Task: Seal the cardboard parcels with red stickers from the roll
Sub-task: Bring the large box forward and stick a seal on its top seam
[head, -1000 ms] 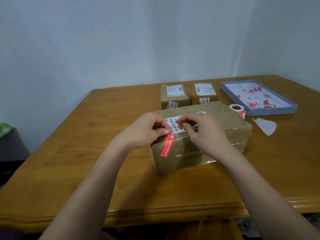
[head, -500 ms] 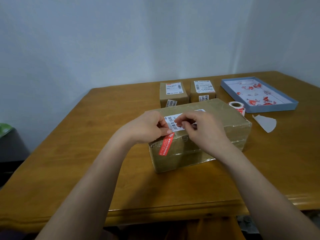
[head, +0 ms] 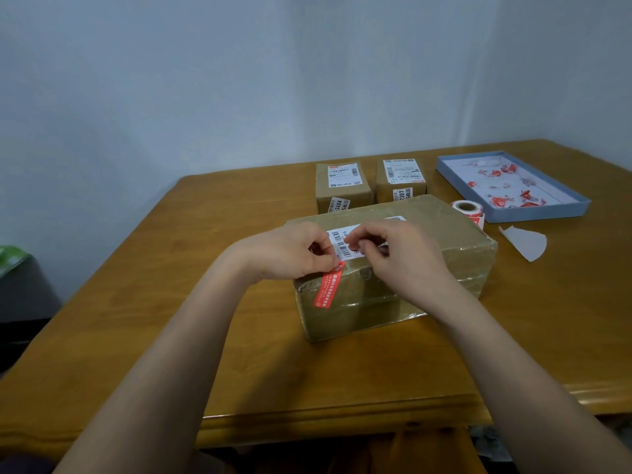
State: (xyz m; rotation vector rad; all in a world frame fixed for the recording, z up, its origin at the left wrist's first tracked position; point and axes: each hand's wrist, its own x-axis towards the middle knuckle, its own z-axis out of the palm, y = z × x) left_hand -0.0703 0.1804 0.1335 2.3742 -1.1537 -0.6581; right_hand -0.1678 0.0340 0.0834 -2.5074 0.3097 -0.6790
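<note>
Sticker (head: 329, 284) runs over near top edge of big parcel (head: 410, 268) at table centre. Left hand (head: 294, 251) pinches its top end; right hand (head: 396, 254) curled, hold unclear. Press top end flat, smooth down along strip. Roll (head: 466, 211) at 2 o'clock.

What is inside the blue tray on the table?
The blue tray holds a white floor scattered with crumpled red and white scraps, which look like peeled sticker bits. Its near wall hides a thin strip of the floor, so anything lying there cannot be seen.

Both hands (head: 345, 254) curled, fingertips pinched
</note>
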